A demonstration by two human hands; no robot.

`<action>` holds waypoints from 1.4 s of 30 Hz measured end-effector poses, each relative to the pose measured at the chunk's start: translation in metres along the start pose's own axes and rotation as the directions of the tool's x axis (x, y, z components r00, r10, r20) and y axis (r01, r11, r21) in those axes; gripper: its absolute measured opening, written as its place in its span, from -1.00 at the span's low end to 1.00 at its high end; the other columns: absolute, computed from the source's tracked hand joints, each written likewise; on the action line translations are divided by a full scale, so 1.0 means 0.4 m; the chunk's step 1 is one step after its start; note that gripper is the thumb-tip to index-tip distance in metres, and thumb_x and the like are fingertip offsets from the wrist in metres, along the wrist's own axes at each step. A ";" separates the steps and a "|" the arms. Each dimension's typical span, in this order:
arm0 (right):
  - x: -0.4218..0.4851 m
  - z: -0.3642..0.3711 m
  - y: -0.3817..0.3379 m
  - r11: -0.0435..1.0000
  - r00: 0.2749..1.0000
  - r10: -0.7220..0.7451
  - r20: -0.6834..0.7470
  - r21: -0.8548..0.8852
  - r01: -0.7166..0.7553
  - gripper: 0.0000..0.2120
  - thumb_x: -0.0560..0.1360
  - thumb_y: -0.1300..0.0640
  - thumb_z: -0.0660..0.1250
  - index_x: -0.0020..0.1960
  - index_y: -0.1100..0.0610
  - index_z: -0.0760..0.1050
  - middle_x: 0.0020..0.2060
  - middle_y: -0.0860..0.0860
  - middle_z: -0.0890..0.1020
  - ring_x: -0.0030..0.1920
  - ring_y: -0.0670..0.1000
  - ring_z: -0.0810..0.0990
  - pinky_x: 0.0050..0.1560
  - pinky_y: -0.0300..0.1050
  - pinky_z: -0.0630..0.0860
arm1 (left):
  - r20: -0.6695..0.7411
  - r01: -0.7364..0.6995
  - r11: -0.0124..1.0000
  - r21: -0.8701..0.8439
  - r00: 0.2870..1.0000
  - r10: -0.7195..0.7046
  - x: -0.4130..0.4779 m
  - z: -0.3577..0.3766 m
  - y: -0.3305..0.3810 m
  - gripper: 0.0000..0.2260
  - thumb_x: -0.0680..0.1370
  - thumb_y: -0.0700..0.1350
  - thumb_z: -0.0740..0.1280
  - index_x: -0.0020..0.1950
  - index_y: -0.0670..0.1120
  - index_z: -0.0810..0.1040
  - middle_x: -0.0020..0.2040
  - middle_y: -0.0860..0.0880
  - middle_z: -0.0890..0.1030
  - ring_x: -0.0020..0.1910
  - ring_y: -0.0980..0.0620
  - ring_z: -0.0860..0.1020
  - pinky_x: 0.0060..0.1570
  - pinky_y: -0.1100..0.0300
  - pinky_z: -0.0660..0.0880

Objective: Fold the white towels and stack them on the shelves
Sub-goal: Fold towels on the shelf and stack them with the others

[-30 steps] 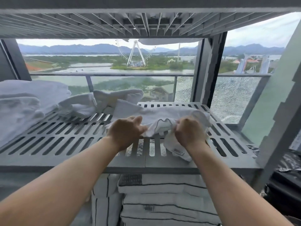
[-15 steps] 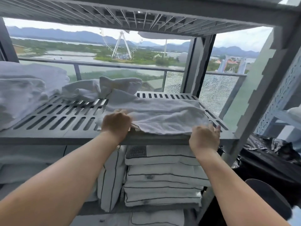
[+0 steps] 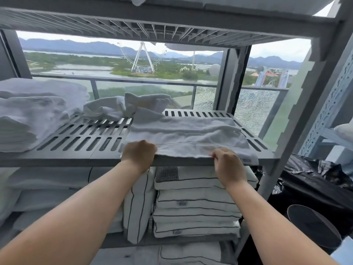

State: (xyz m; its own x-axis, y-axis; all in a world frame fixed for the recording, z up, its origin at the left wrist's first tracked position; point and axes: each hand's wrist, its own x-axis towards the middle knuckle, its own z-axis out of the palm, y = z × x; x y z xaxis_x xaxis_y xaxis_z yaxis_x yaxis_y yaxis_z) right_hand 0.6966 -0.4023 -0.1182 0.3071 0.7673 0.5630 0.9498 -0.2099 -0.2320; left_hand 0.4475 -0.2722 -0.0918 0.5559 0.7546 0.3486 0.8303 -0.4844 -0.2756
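Note:
A white towel (image 3: 187, 136) lies spread flat on the right half of the grey slotted shelf (image 3: 80, 140). My left hand (image 3: 139, 153) grips its near left edge at the shelf's front lip. My right hand (image 3: 226, 163) pinches the near edge further right, thumb and fingers closed on the cloth. A stack of folded white towels (image 3: 28, 115) sits at the shelf's left end. Two crumpled white towels (image 3: 126, 106) lie at the back middle.
Below the shelf stand stacked white cushions with black piping (image 3: 194, 205). The upper shelf (image 3: 152, 22) hangs close overhead. A grey post (image 3: 298, 115) frames the right side. Black plastic bags (image 3: 313, 180) and a dark round bin (image 3: 313, 226) sit at right. A window is behind.
The bunched towel has been spread flat across the shelf. My hands moved apart to its near edge, then the right hand shifted back left along the edge and pinched it.

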 end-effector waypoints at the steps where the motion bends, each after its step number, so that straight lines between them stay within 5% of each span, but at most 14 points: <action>1: 0.005 0.001 -0.002 1.000 1.000 0.003 -0.005 -0.008 -0.003 -0.79 0.57 0.32 0.23 0.02 0.16 0.63 -0.07 0.07 0.67 -0.05 0.09 0.62 -0.01 -0.03 0.57 | -0.004 -0.008 1.000 -0.021 1.000 0.008 0.001 0.007 -0.002 -0.76 0.52 -0.25 0.21 -0.04 0.02 0.61 -0.16 -0.01 0.63 -0.19 -0.12 0.59 -0.30 0.15 0.37; 5: 0.006 -0.007 -0.011 0.998 0.996 0.058 -0.063 -0.017 -0.059 -0.81 0.52 0.38 0.23 -0.07 0.20 0.59 -0.23 0.12 0.66 -0.18 0.13 0.61 -0.19 -0.07 0.56 | -0.029 -0.087 0.992 -0.095 0.996 0.085 0.011 0.020 -0.035 -0.83 0.60 -0.01 0.21 -0.06 0.03 0.58 -0.14 -0.01 0.64 -0.18 -0.11 0.59 -0.28 0.15 0.34; 10: 0.000 -0.010 -0.010 0.990 0.990 0.114 -0.079 -0.068 -0.120 -0.80 0.52 0.27 0.21 -0.19 0.25 0.57 -0.31 0.18 0.61 -0.23 0.17 0.58 -0.28 -0.11 0.42 | -0.041 -0.132 0.920 -0.369 0.991 0.126 0.015 0.007 -0.071 -0.32 0.50 0.49 -0.08 -0.40 -0.01 0.49 -0.44 0.11 0.53 -0.43 0.14 0.48 -0.41 0.17 0.38; 12: 0.012 -0.018 -0.017 0.989 0.991 0.117 -0.068 -0.086 -0.123 -0.82 0.52 0.26 0.22 -0.15 0.23 0.59 -0.28 0.17 0.63 -0.21 0.17 0.58 -0.24 -0.10 0.46 | -0.041 -0.093 0.879 -0.467 0.996 0.084 0.022 -0.001 -0.081 -0.32 0.53 0.44 -0.07 -0.34 0.02 0.61 -0.38 0.12 0.60 -0.36 0.13 0.56 -0.29 0.16 0.48; 18: 0.072 -0.013 -0.045 0.992 0.993 0.055 -0.103 -0.105 -0.066 -0.86 0.52 0.21 0.26 -0.03 0.18 0.60 -0.21 0.11 0.66 -0.17 0.12 0.59 -0.14 -0.08 0.51 | -0.140 -0.003 0.955 -0.297 0.989 -0.041 0.078 0.024 -0.065 -0.79 0.62 0.04 0.21 0.11 0.10 0.63 0.10 0.06 0.63 0.00 -0.04 0.61 -0.19 0.16 0.46; 23: 0.184 0.039 -0.029 0.989 0.995 0.070 -0.066 -0.122 -0.078 -0.77 0.59 0.18 0.23 0.17 0.11 0.59 -0.07 0.10 0.69 -0.01 0.11 0.63 -0.10 -0.09 0.53 | -0.084 0.062 0.977 -0.202 0.993 -0.080 0.179 0.053 -0.048 -0.74 0.58 -0.09 0.28 0.25 0.09 0.56 0.12 0.02 0.58 0.06 -0.08 0.61 -0.07 0.05 0.58; 27: 0.298 0.101 0.009 0.979 0.983 0.161 0.083 -0.142 -0.149 -0.65 0.54 0.27 0.18 0.25 0.04 0.55 -0.03 0.08 0.68 0.03 0.13 0.63 -0.13 -0.03 0.59 | 0.111 0.105 0.969 -0.225 0.990 -0.081 0.280 0.075 -0.051 -0.66 0.60 0.03 0.24 0.38 0.14 0.46 0.33 0.00 0.49 0.30 -0.09 0.51 0.16 -0.08 0.54; 31: 0.425 0.150 0.059 0.956 0.948 0.219 0.231 -0.245 -0.161 -0.73 0.53 0.20 0.22 0.17 0.06 0.58 0.07 0.09 0.66 0.08 0.14 0.62 0.05 0.02 0.61 | 0.217 0.077 0.960 -0.271 0.976 -0.017 0.372 0.098 -0.053 -0.74 0.63 -0.02 0.16 0.26 0.03 0.54 0.27 -0.09 0.57 0.26 -0.14 0.53 0.21 -0.02 0.49; 33: 0.491 0.162 0.078 0.941 0.942 0.247 0.227 -0.288 -0.177 -0.76 0.51 0.22 0.23 0.10 0.11 0.61 0.05 0.10 0.67 0.06 0.15 0.64 -0.02 -0.04 0.57 | 0.189 0.065 0.970 -0.233 0.982 -0.021 0.419 0.094 -0.056 -0.81 0.62 -0.05 0.18 0.11 -0.01 0.57 0.15 -0.11 0.64 0.15 -0.16 0.58 0.08 0.04 0.52; 36: 0.592 0.169 0.093 0.934 0.936 0.275 0.221 -0.291 -0.206 -0.75 0.46 0.24 0.28 0.09 0.11 0.60 0.05 0.11 0.67 0.08 0.16 0.64 -0.17 -0.04 0.45 | 0.215 0.082 0.985 -0.152 0.975 -0.048 0.506 0.067 -0.069 -0.81 0.64 -0.09 0.19 0.14 -0.02 0.58 0.13 -0.11 0.63 0.11 -0.15 0.59 0.06 0.08 0.52; 42: 0.723 0.200 0.083 0.946 0.925 0.286 0.248 -0.225 -0.232 -0.71 0.44 0.32 0.26 0.11 0.16 0.59 -0.01 0.12 0.69 0.04 0.12 0.66 -0.02 -0.08 0.55 | 0.501 0.050 0.996 -0.079 0.865 -0.003 0.628 0.019 -0.081 -0.70 0.51 -0.27 0.19 0.14 -0.12 0.63 0.11 -0.13 0.64 0.09 -0.16 0.58 -0.07 0.20 0.42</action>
State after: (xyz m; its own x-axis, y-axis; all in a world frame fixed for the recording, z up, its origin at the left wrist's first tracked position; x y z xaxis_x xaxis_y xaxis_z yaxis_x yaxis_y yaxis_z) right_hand 0.8123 -0.1389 -0.0266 0.5411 0.8005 0.2577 0.8409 -0.5131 -0.1720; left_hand 0.5599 -0.0637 -0.0020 0.4585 0.8765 -0.1467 0.8575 -0.4797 -0.1860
